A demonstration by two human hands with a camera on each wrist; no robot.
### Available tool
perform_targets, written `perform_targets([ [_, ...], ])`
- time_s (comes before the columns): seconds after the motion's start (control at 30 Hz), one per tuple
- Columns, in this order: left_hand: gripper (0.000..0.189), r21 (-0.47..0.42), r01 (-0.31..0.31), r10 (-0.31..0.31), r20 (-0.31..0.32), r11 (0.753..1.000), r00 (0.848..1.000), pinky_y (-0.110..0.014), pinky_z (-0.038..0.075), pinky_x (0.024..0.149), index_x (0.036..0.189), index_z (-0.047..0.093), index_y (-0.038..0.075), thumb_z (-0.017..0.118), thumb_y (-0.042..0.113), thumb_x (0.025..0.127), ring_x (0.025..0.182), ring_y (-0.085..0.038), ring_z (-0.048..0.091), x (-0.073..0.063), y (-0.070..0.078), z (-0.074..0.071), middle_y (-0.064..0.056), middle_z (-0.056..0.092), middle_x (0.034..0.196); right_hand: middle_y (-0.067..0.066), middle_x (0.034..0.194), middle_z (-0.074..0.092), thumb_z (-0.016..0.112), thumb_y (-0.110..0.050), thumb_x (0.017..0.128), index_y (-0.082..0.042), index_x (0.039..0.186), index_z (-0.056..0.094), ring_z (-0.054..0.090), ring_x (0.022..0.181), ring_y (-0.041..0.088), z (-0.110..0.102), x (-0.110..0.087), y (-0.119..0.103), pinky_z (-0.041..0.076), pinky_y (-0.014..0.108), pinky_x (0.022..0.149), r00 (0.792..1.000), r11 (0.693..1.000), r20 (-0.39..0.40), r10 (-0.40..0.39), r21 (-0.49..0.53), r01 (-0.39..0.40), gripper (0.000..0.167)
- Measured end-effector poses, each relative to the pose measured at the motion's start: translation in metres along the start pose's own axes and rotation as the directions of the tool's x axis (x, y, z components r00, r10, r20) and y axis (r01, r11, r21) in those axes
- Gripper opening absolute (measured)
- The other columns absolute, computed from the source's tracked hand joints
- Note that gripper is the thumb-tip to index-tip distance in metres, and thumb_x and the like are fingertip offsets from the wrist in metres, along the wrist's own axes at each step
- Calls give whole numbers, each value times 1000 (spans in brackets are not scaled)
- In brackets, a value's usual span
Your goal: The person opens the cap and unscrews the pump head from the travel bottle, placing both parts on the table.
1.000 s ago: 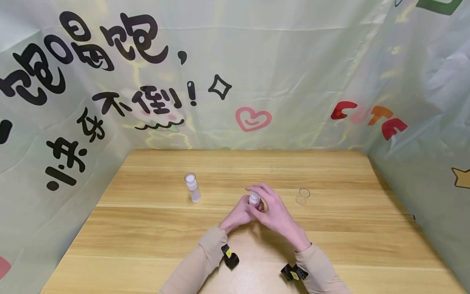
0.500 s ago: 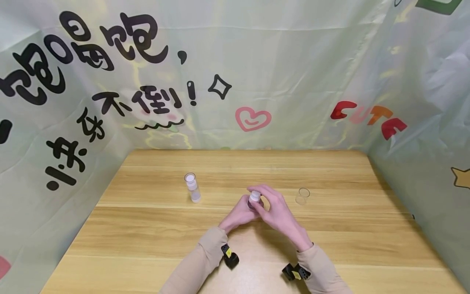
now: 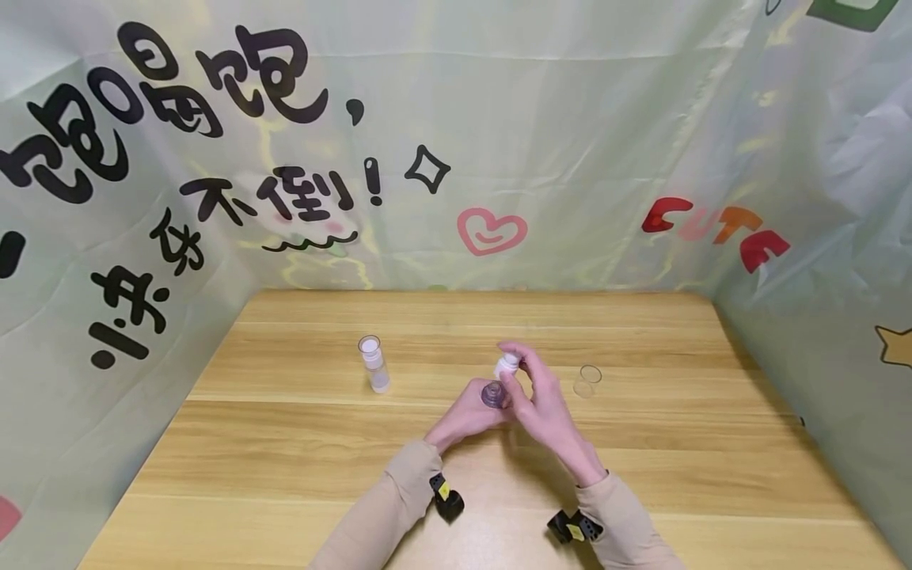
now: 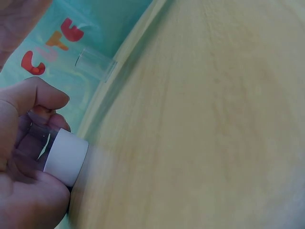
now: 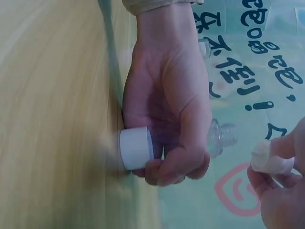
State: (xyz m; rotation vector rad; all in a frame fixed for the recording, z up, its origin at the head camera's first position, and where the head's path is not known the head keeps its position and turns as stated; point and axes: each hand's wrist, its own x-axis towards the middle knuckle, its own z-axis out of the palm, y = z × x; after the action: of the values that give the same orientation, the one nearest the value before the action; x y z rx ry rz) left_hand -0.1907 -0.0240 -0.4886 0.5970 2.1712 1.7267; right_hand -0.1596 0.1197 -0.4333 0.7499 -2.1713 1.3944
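Note:
My left hand (image 3: 465, 413) has its fingers wrapped round a clear bottle (image 3: 493, 395) with a white base (image 4: 66, 158). The bottle's bare threaded neck (image 5: 224, 136) sticks out above the hand in the right wrist view. Its base sits right at the tabletop. Between thumb and fingers, my right hand (image 3: 543, 405) pinches a white cap (image 3: 507, 364). That cap is off the neck, up and to the right of it, and tilted in the right wrist view. Most of the bottle's body is hidden by the left fingers.
A second clear bottle with a white top (image 3: 372, 352) stands upright to the left on the wooden table (image 3: 285, 459). To the right stands a clear open cylinder, probably an overcap (image 3: 588, 380). Printed cloth walls (image 3: 570, 158) enclose the table's back and sides.
The white cap has come off the bottle's neck, and my right hand has lifted it up and to the right. The left hand and bottle have barely moved.

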Motion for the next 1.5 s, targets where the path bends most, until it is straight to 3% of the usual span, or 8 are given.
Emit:
perform_targets([
  [0.13, 8, -23, -10, 11, 8, 1000, 1000, -20, 47, 68, 80, 61, -1, 67, -6, 78, 64, -5, 51, -3, 8, 0, 7, 56, 69, 24, 131, 61, 62, 11, 90, 7, 129, 58, 65, 106, 30, -2, 1, 8, 49, 18, 100, 995, 999, -90, 33, -36, -37, 40],
  [0.27, 8, -27, -29, 29, 7, 999, 1000, -17, 46, 69, 81, 61, -4, 64, -9, 77, 63, -4, 50, 2, -3, 2, 8, 55, 69, 23, 131, 57, 65, 9, 88, 4, 127, 63, 64, 98, 30, -6, 0, 16, 50, 17, 86, 988, 987, -121, 101, -112, -115, 39],
  [0.37, 8, -32, -41, 41, -6, 999, 999, -17, 46, 70, 82, 61, -6, 65, -10, 76, 63, -4, 50, 3, -7, 4, 9, 54, 68, 22, 130, 53, 65, 7, 89, 4, 128, 63, 63, 99, 30, -10, 0, 20, 51, 24, 81, 981, 968, -97, 170, -171, -184, 39],
  [0.6, 10, -58, -27, 27, -3, 998, 1000, -18, 47, 70, 84, 61, -4, 67, -7, 76, 63, -4, 52, 2, -7, 4, 9, 56, 68, 20, 135, 51, 59, 3, 94, 5, 135, 57, 62, 104, 34, -19, -4, 34, 53, 42, 85, 948, 909, -7, 320, -280, -309, 42],
  [0.73, 10, -51, -26, 26, 5, 998, 1000, -18, 47, 70, 84, 61, -4, 67, -7, 77, 64, -4, 52, 2, -7, 3, 8, 57, 70, 22, 134, 55, 58, 3, 94, 6, 136, 55, 65, 102, 36, -23, -5, 43, 57, 48, 86, 945, 891, 10, 326, -338, -304, 42],
  [1.03, 9, -48, -30, 30, 10, 998, 999, -18, 46, 71, 83, 60, -2, 67, -6, 77, 63, -4, 51, 1, -5, 2, 9, 56, 69, 29, 127, 62, 59, 9, 87, 11, 128, 60, 64, 108, 46, -27, -8, 59, 52, 58, 96, 944, 840, 75, 322, -483, -248, 41],
  [1.5, 10, -65, -25, 25, 7, 998, 1000, -18, 46, 71, 82, 60, -1, 67, -6, 76, 64, -5, 51, 2, -6, 2, 8, 56, 69, 31, 127, 63, 57, 10, 85, 11, 125, 63, 61, 115, 50, -29, -10, 63, 45, 61, 104, 925, 808, 134, 356, -541, -233, 40],
])
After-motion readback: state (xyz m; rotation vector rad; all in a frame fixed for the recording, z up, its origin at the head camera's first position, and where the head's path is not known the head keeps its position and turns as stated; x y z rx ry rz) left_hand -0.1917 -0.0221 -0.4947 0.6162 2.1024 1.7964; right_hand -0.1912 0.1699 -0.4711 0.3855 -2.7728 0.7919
